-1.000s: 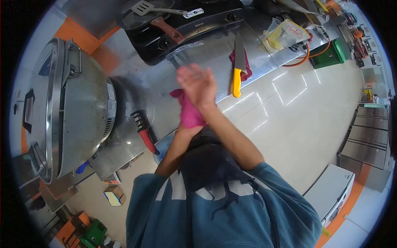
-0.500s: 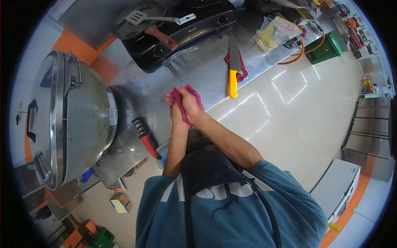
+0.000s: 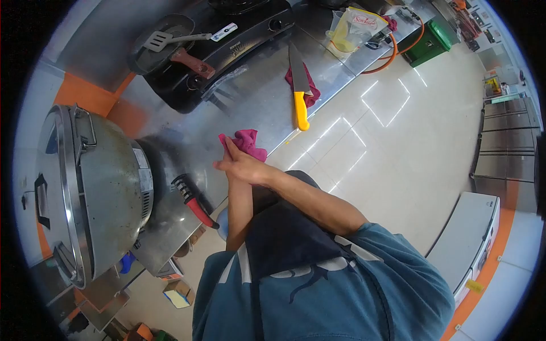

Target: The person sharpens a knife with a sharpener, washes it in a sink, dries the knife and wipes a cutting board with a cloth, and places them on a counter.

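Above the steel counter's front edge, my right hand point(image 3: 250, 169) lies across my left hand and wrist, fingers stretched out and apart. My left hand is mostly hidden beneath it, closed on a bunched magenta cloth point(image 3: 248, 141) that sticks out past my fingers. To the right, a chef's knife point(image 3: 300, 105) with a yellow handle rests on a second magenta cloth point(image 3: 311, 91), its handle end at the counter edge. Left of my hands lies a knife sharpener point(image 3: 195, 206) with a red and black handle.
A large lidded steel pot point(image 3: 111, 187) stands at the left. Behind are a black gas stove point(image 3: 244, 54), a frying pan point(image 3: 142, 59) and a slotted spatula point(image 3: 176, 40). A plastic jug point(image 3: 341, 41) stands back right. A green bin point(image 3: 426, 45) sits on the floor.
My hands have shifted from being clasped round the cloth to the right one lying over the left. More cloth now shows beyond the fingers. The view has turned slightly.
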`<state>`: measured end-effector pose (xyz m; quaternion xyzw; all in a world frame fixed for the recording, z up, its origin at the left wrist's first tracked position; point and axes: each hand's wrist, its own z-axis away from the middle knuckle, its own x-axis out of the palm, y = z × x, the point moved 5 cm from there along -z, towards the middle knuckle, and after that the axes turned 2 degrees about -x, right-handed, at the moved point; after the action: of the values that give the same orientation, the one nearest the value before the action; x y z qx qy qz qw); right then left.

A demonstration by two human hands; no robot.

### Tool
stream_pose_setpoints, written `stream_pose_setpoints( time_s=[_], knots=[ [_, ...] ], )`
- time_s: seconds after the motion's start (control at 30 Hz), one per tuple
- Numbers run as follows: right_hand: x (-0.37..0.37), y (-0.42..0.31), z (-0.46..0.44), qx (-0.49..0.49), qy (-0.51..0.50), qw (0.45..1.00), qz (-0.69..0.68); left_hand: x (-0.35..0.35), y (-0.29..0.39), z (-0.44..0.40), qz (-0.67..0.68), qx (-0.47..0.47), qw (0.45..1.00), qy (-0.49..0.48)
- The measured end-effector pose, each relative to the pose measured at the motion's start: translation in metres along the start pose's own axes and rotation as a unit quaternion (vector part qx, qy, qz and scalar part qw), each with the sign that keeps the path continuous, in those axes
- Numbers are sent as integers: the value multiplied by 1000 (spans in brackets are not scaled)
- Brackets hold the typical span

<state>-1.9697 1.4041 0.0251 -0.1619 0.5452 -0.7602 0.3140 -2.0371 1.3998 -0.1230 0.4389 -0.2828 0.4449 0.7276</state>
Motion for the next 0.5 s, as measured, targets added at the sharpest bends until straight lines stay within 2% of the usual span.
stream_pose_setpoints(
  time_s=[0.13,0.23,0.27,0.3,0.33,0.37,0.43,0.47,0.5],
  knots=[
    [5,-6,18,-12,-25,992,122,-12,8,-2,-2,1,998,-59],
    [-6,-15,31,-145,-53,979,133,-22,22,-11,7,8,985,-171],
    [-20,-16,23,-147,-5,984,99,-10,30,-6,26,16,981,-194],
    [-37,-16,10,-147,42,986,61,-2,34,0,38,33,983,-177],
    [-57,-10,-6,-97,130,984,73,48,36,25,105,48,974,-196],
    [-75,-3,-20,-49,215,972,86,73,33,36,111,43,982,-147],
    [-77,20,-57,-42,257,927,269,100,19,47,121,28,991,-48],
    [-73,27,-69,-38,276,891,357,105,11,46,15,103,994,14],
    [-62,31,-74,-44,232,862,449,113,4,45,-92,177,977,77]
  ],
)
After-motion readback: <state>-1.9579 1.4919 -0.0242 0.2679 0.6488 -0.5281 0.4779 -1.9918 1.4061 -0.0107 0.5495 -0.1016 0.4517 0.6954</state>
